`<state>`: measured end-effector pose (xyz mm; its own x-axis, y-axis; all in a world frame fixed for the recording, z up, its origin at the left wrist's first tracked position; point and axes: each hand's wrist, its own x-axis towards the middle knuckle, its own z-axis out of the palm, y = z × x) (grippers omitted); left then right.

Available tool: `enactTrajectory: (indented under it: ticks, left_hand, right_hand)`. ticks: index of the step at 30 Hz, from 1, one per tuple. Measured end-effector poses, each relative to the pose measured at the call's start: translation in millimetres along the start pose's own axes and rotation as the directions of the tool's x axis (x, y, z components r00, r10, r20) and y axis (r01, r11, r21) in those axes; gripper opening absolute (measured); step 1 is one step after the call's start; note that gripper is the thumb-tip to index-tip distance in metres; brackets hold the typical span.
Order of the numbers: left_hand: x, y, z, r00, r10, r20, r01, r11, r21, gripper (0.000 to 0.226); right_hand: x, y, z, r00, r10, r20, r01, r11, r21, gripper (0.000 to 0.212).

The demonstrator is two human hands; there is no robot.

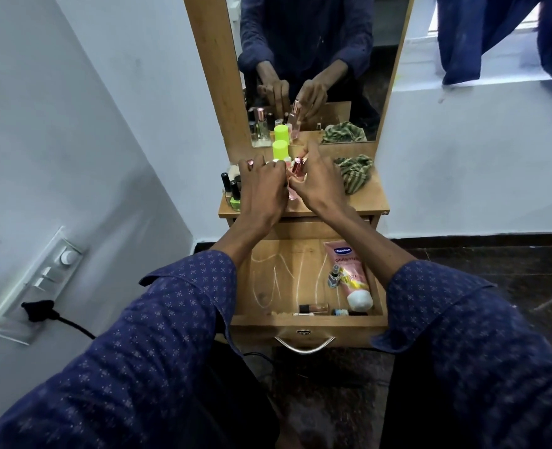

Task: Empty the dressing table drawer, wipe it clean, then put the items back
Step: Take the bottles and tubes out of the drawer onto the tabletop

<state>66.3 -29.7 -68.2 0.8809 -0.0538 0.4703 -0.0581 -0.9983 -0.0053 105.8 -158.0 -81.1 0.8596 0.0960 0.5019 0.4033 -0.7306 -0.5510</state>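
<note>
Crowded bottles at the tabletop's left edge could topple if we nudge them. Our right hand (316, 186) grips a pink bottle (297, 168); our left hand (261, 186) is curled, hold unclear. The drawer (307, 320) stands open, chalk-streaked, a pink tube (349, 270) along its right side.

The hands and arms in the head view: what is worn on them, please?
Both hands, left hand and right hand, are bare: no gloves, and no rings or watch that I can see. Each arm has a loose dark blue sleeve printed with small pale star-like motifs, open-cuffed and ending below the elbow.
</note>
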Motion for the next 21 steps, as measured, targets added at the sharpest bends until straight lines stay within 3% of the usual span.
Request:
enactTrajectory:
  ticks: [9,15,21]
  left_hand:
    - [6.9,-6.3,2.8,1.000,-0.023,-0.005,0.023,1.000,0.005,0.021]
    - [4.8,-10.3,1.4,0.999,-0.037,0.005,0.037,0.999,-0.028,0.008]
    - [3.3,-10.7,3.4,1.000,-0.020,0.015,0.020,0.999,-0.027,0.010]
  right_hand:
    - [2.0,-5.6,9.8,0.998,0.058,-0.014,-0.058,0.998,0.005,0.060]
    - [-1.6,-3.2,8.9,0.990,0.127,0.068,-0.131,0.990,0.055,0.045]
    - [-2.4,5.2,11.5,0.969,0.184,0.166,-0.201,0.975,0.095,0.056]
